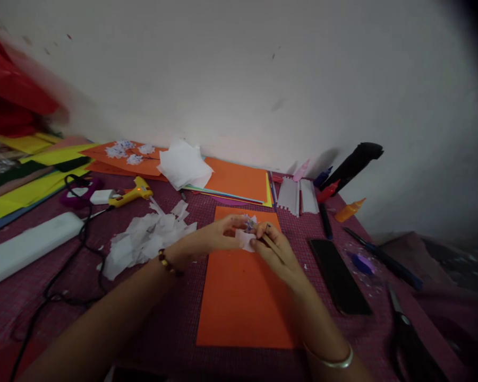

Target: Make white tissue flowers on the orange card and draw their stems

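Note:
Over an orange sheet (242,297), my two hands meet at a small paper flower (249,223) with blue-purple marks. My left hand (219,232) is closed, its fingertips on the flower and a piece of white paper (245,240) that hangs below it. A thin light-coloured stick (273,246) lies in my right hand (279,254), pinched between thumb and fingers, its tip pointing toward the flower. Left of the sheet lies a loose heap of white paper pieces (143,241). My fingers partly hide the flower.
A yellow glue gun (131,193), its black cord (83,239) and a white power strip (32,249) lie left. A white paper stack (185,164) and finished flowers (117,150) stand behind. Right are a phone (338,276), scissors (408,334) and an orange paint bottle (349,210).

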`<state>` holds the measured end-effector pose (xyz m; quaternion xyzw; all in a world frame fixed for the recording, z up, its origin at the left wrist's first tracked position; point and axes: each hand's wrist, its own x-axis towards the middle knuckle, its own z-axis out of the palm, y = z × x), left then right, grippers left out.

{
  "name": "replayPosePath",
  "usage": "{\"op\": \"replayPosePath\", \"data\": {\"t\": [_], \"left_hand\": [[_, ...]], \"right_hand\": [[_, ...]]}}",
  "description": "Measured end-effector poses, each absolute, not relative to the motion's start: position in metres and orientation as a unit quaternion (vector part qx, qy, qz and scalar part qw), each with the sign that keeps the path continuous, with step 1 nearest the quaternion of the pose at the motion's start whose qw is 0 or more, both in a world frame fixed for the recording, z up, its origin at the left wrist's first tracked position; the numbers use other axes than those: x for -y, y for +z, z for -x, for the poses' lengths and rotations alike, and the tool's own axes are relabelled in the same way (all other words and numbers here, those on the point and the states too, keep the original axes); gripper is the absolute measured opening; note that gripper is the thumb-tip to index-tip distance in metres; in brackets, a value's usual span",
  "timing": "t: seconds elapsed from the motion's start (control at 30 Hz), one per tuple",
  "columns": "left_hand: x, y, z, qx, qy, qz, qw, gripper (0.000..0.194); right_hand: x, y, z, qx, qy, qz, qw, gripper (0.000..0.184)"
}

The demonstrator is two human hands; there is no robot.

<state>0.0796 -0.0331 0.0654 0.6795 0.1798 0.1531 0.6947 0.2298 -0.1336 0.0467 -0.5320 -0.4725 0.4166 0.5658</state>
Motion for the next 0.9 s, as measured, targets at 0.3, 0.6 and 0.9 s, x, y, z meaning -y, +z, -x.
{"op": "replayPosePath", "data": {"t": [0.3, 0.6, 0.9], "left_hand": [[0.025, 0.070, -0.094, -0.264, 0.130, -0.712, 0.637, 0.010], [0.024, 0.047, -0.092, -0.104, 0.132, -0.754, 0.635, 0.034], [0.029, 0.043, -0.093, -0.112, 0.157, -0.861, 0.470, 0.030]], "right_hand": [[0.135, 0.042, -0.239, 0.461, 0.360, 0.545, 0.601, 0.016], [0.132, 0.029, -0.244, 0.410, 0.458, 0.546, 0.569, 0.019], [0.134, 0.029, -0.245, 0.376, 0.490, 0.534, 0.577, 0.019]]}}
